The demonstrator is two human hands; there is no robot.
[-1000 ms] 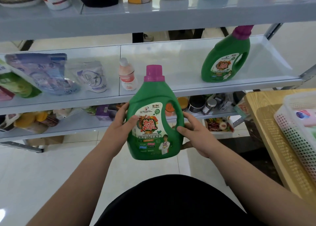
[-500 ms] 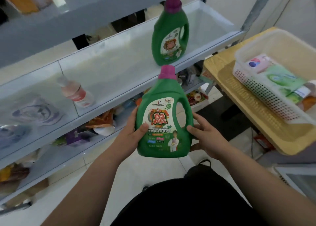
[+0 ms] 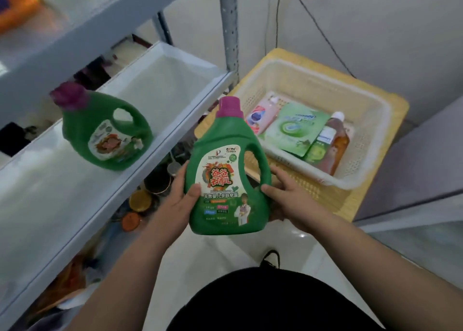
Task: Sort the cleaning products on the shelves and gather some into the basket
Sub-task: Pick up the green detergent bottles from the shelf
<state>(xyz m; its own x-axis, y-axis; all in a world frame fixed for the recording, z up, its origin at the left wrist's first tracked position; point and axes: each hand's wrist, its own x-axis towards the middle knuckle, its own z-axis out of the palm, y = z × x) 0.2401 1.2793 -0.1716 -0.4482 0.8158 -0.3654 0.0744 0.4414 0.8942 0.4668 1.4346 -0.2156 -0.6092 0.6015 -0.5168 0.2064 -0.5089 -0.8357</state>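
Now | left grip, right grip clasp glossy green jug | latticed basket, seemingly plastic

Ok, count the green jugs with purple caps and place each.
2. One jug is held between the left hand and right hand; the second jug stands on the shelf. Others may be hidden.

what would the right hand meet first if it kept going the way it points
The green bottle that the right hand grips; beyond that likely the left hand, though depth is unclear.
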